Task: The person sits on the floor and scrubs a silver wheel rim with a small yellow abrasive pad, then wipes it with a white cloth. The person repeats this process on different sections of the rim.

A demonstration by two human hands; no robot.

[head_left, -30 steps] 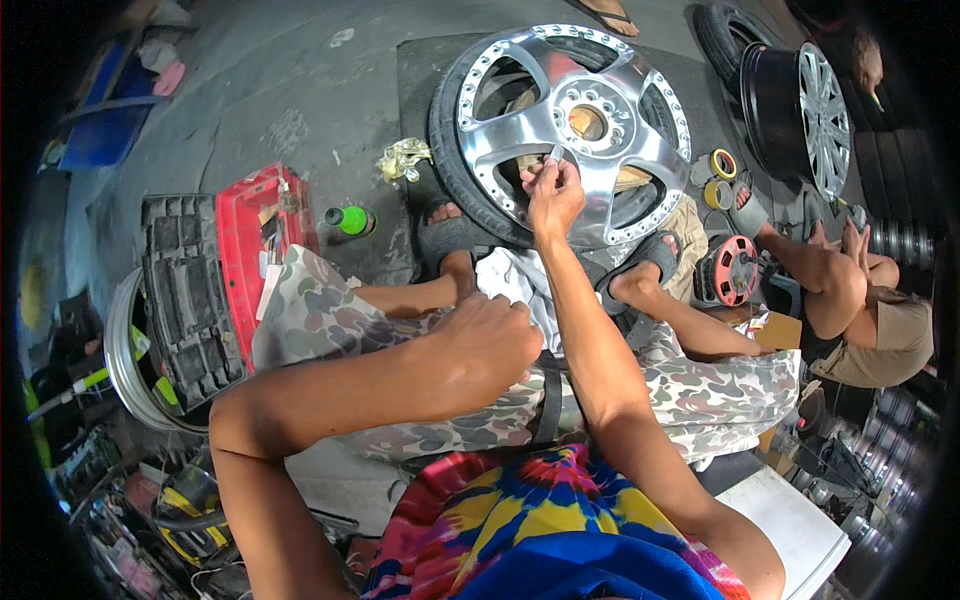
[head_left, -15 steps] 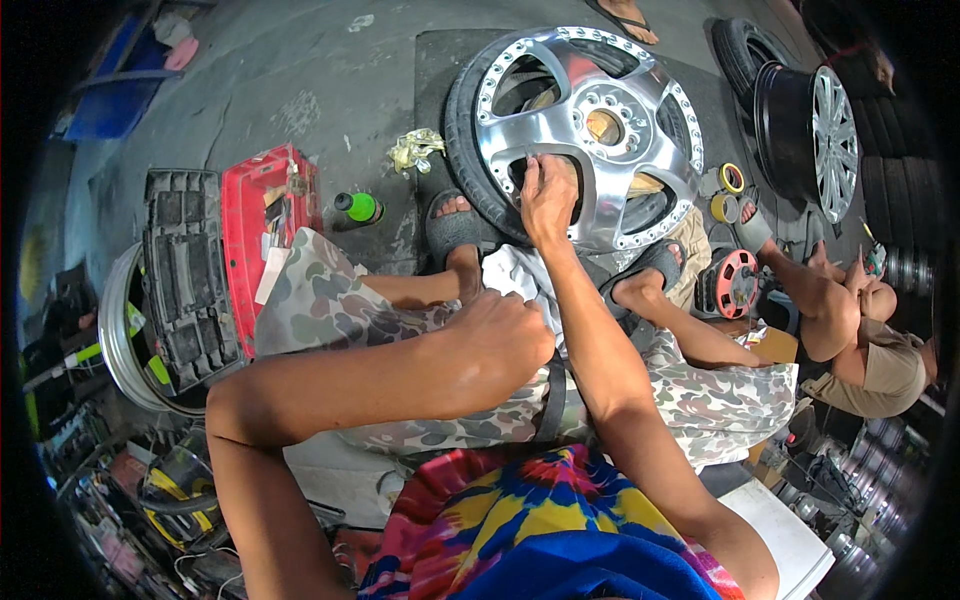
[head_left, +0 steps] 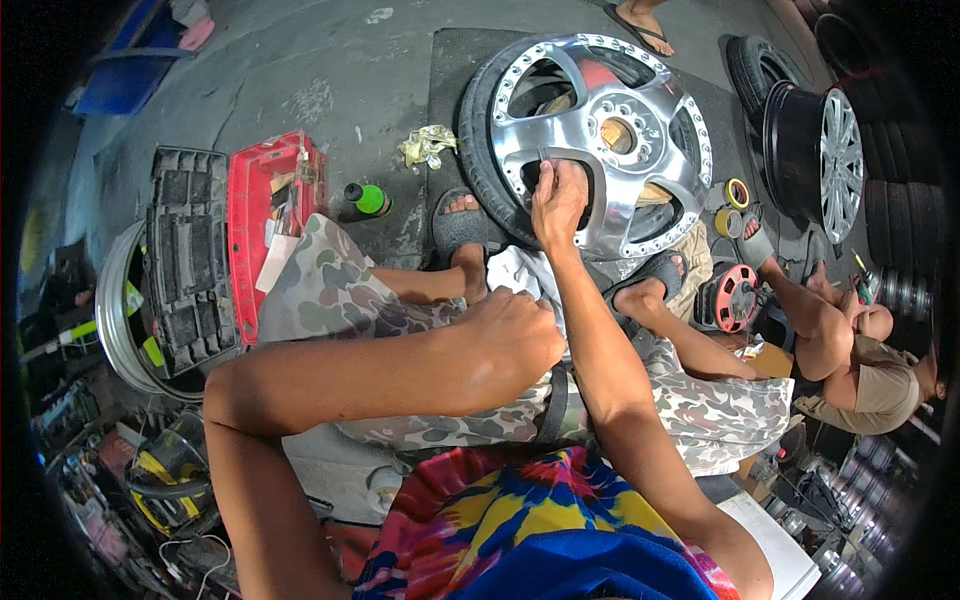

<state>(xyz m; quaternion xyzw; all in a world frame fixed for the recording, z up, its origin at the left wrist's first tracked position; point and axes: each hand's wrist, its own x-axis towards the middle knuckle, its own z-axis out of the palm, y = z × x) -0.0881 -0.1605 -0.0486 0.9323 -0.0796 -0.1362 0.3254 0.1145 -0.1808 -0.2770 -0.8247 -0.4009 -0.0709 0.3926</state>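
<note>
A polished silver alloy wheel (head_left: 618, 195) with a bolt-studded rim lies face up on a black tire (head_left: 482, 150), between my feet. My right hand (head_left: 561, 205) reaches to the near-left spoke opening. Its fingers are pinched together at the spoke's edge, over a small dark piece too small to name. Nearer me, my left hand (head_left: 515, 340) is closed in a fist above my lap; whatever it may hold is hidden. A white cloth (head_left: 517, 270) hangs just beyond that fist, between my legs.
A red toolbox (head_left: 240, 250) with its black lid (head_left: 188, 260) stands left, near a green-topped bottle (head_left: 368, 199) and a crumpled wrapper (head_left: 427, 146). Tape rolls (head_left: 736, 193) and another wheel (head_left: 840, 165) lie right. A person (head_left: 880, 385) sits there; another's foot (head_left: 643, 22) is beyond.
The view has shifted slightly, so the scene sits a little lower. My right fingers remain at the same spoke edge, slightly re-angled. My left fist looks unchanged.
</note>
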